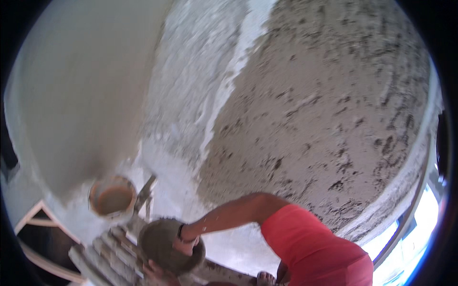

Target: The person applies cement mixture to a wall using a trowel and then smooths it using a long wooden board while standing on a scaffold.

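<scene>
A round bucket point(157, 233) of wet grey-brown mortar stands at the bottom, left of centre. My right arm, in a red sleeve with a dark band at the wrist, reaches across from the right. Inside the bucket, my right hand point(185, 245) is over the mortar with its fingers curled in; anything in them is hidden. Against the bucket's near left rim lies my left hand point(160, 274), its fingers stretched apart and partly cut off by the lower edge. Beyond it, another bucket point(114, 198) holds brownish, wet-looking material.
A plastered wall point(324, 109) fills most of the view: rough brown at right, smooth at left, with a pale strip point(191, 71) between. Beside the mortar bucket are wooden slats point(112, 252). A flat board-like piece point(144, 193) leans near the far bucket. A bare foot shows below.
</scene>
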Demonstrator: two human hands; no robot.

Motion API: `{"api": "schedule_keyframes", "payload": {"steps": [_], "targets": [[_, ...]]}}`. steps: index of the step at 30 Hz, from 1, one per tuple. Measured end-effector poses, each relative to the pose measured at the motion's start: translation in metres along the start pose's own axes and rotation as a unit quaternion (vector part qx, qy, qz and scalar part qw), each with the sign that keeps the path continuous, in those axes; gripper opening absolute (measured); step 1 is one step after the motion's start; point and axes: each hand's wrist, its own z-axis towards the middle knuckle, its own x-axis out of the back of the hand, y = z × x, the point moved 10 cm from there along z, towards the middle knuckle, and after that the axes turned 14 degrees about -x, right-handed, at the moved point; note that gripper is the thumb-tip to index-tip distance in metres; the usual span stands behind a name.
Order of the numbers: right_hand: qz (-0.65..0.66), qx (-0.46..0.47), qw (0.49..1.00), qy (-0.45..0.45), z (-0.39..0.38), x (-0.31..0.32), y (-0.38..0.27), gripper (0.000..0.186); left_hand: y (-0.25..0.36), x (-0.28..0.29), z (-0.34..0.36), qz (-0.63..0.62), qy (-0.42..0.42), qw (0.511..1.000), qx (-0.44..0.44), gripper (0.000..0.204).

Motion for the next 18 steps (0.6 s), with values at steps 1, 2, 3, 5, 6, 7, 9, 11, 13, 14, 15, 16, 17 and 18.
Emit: {"api": "schedule_keyframes", "payload": {"steps": [1,2,3,5,6,7,9,11,13,14,15,16,17,18], "targets": [[-0.026,0.009,0.997,0.075,-0.009,0.007,0.003,0.018,0.005,0.0,0.007,-0.024,0.003,1.0,-0.003,0.052],[0.032,-0.017,0.998,0.048,-0.008,-0.004,0.011,0.022,0.014,-0.001,0.01,-0.05,0.004,0.999,0.003,0.05],[0.122,-0.064,0.983,0.119,-0.017,-0.012,0.017,0.03,0.026,-0.006,0.011,-0.085,0.002,0.996,0.013,0.048],[0.408,-0.263,0.874,0.011,-0.044,0.0,0.052,0.03,0.029,-0.001,0.018,-0.112,0.01,0.993,0.042,0.044],[0.592,-0.37,0.714,-0.058,-0.076,-0.003,0.057,0.031,0.029,-0.002,0.015,-0.12,0.012,0.991,0.054,0.042],[0.716,-0.415,0.555,-0.079,-0.095,-0.013,0.045,0.034,0.031,-0.015,0.006,-0.123,0.001,0.99,0.062,0.04],[0.77,-0.437,0.465,-0.024,-0.113,-0.02,0.033,0.028,0.03,-0.015,-0.001,-0.018,0.027,0.999,-0.024,0.04],[0.728,-0.485,0.483,0.037,-0.132,-0.006,0.04,0.026,0.041,-0.014,0.0,-0.075,-0.008,0.997,-0.004,0.04],[0.445,-0.469,0.74,0.185,-0.128,0.026,0.063,0.02,0.04,-0.001,0.009,-0.112,-0.001,0.994,-0.004,0.04],[0.32,-0.467,0.793,0.225,-0.125,0.035,0.063,0.018,0.035,0.002,0.008,-0.123,0.006,0.992,0.003,0.036],[0.292,-0.491,0.796,0.2,-0.121,0.047,0.074,0.018,0.027,0.009,0.009,-0.134,0.018,0.991,0.006,0.032],[0.265,-0.516,0.796,0.173,-0.122,0.06,0.083,0.017,0.021,0.013,0.009,-0.147,0.027,0.989,0.01,0.029],[0.236,-0.542,0.794,0.145,-0.124,0.074,0.092,0.017,0.019,0.018,0.011,-0.132,0.034,0.991,0.0,0.028],[0.207,-0.568,0.788,0.116,-0.126,0.085,0.1,0.017,0.019,0.023,0.012,-0.118,0.04,0.992,-0.009,0.027]]}}
